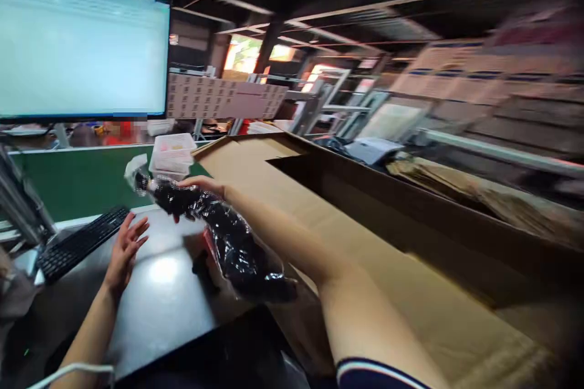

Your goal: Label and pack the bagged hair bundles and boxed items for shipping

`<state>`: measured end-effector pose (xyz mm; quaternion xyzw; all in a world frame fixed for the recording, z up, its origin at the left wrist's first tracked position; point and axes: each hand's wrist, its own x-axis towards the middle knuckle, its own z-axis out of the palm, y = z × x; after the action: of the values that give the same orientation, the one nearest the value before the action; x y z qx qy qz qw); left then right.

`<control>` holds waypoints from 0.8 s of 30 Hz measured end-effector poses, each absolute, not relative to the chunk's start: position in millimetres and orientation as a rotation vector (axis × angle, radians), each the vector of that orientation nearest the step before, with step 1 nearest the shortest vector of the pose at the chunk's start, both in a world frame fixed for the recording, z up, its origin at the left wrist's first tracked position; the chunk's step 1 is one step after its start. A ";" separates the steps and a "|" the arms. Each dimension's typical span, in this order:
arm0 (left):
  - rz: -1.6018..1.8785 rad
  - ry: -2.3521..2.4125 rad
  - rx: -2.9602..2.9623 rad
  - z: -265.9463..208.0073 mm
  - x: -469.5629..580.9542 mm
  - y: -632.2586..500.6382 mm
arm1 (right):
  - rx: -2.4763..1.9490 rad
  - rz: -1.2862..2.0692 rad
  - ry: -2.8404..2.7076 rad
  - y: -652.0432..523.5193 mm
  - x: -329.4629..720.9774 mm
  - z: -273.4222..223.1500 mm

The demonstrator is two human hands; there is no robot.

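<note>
The right hand [201,185] has its fingers clamped on the far end of a dark bagged item [219,234], held tilted above the surface [159,298], left of the carton [365,267]. The left hand [125,249] hovers beside it, fingers apart. Best to support the sagging near end with the free palm; the slick film may slip.

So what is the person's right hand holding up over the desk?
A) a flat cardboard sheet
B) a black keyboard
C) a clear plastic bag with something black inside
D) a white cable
C: the right hand grips a shiny clear bag with black contents, held above the dark desk; the keyboard lies untouched near the open left hand.
</note>
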<state>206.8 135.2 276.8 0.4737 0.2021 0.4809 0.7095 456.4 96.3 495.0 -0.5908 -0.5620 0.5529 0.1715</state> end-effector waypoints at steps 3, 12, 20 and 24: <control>1.210 0.651 0.781 291.4 190.0 142.1 | -1.422 2.168 -1.371 123.5 386.2 398.6; 1.579 1.104 0.729 218.7 107.1 152.9 | -1.370 2.117 -1.290 86.0 382.8 222.0; 1.192 1.094 0.530 192.6 93.4 158.6 | -1.670 1.742 -1.492 103.9 465.5 217.5; 1.150 1.002 0.487 184.9 86.4 169.5 | -1.703 1.437 -1.512 119.0 472.3 223.3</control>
<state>86.4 169.5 184.9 0.2183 0.4490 0.5154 0.6965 472.3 119.0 223.3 -0.6165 -0.5474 0.5203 0.2228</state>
